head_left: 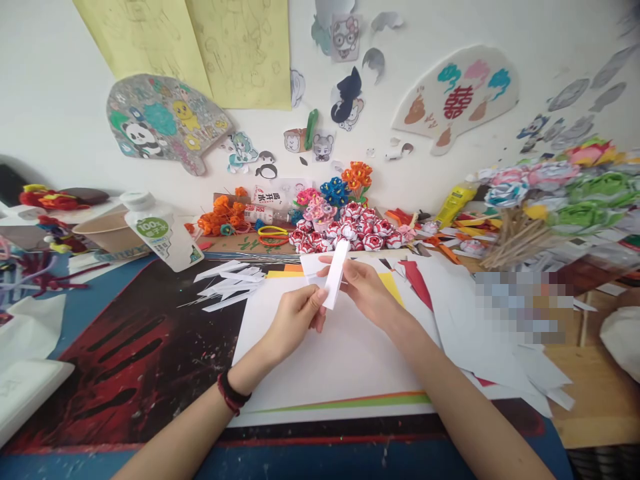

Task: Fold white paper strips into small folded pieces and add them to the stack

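One white paper strip (338, 270), up over the white sheets (320, 363), long axis pointing away from the body, far end tipped right. Left hand (296, 319) clamped on its near end; right hand (369, 288) pinching it farther up (far-side contact partly hidden). Strip: smooth, narrow, straight-edged. Flowers (376, 242) beyond: round, ruffled, red-and-white.

囍 on white fan (463, 100), "100%" on white bottle (163, 230), apparently 开水 on label (267, 195)

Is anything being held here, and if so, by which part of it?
A white paper strip: the left hand pinches it near its lower end, and the right hand holds it higher up.
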Action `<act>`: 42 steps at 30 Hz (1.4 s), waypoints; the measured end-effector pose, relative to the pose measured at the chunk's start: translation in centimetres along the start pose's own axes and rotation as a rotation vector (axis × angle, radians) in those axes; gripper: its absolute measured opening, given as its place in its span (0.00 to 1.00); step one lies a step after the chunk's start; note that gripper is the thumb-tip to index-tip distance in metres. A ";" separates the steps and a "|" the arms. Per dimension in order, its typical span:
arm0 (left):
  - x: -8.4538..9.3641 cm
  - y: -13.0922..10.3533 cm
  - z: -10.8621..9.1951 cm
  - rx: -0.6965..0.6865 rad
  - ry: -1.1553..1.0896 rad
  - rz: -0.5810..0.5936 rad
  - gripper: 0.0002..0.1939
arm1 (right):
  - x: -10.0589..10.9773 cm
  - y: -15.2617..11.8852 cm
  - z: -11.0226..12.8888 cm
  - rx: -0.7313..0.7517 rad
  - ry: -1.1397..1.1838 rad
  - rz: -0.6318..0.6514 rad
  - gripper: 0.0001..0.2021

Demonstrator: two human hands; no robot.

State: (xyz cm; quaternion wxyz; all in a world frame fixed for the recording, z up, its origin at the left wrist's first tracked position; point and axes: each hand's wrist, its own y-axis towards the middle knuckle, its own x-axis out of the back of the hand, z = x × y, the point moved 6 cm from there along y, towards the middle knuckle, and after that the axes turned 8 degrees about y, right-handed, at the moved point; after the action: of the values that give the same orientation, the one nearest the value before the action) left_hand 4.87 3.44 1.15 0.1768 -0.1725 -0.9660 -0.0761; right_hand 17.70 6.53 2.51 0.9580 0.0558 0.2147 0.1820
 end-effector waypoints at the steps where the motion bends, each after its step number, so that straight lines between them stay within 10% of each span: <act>1: -0.2 0.1 0.0 0.000 0.003 0.039 0.23 | 0.0 0.0 0.0 0.001 -0.020 0.004 0.18; 4: 0.2 0.3 -0.2 -0.048 0.155 0.074 0.24 | 0.5 0.0 -0.2 0.006 -0.110 -0.023 0.18; 11: 4.0 0.4 -0.8 -0.053 0.434 -0.289 0.17 | -0.6 0.0 -1.3 -0.026 -0.409 0.084 0.20; 20: 4.4 0.5 -0.5 -0.090 0.343 -0.318 0.13 | -1.4 -0.4 -1.2 -0.032 -0.419 0.143 0.15; 30: 4.7 -1.2 -2.0 -0.164 0.739 -0.635 0.06 | -1.2 -0.3 -2.1 -0.040 -0.439 0.022 0.08; 42: 4.3 -1.7 -1.6 -0.218 1.036 -0.660 0.15 | -1.4 -0.6 -1.9 0.086 -0.750 -0.046 0.12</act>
State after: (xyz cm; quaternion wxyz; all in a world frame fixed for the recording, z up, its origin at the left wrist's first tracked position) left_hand 0.99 2.81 4.08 0.5709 0.1773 -0.7439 -0.2987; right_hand 15.91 5.52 1.26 0.9706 0.1542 -0.1424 0.1183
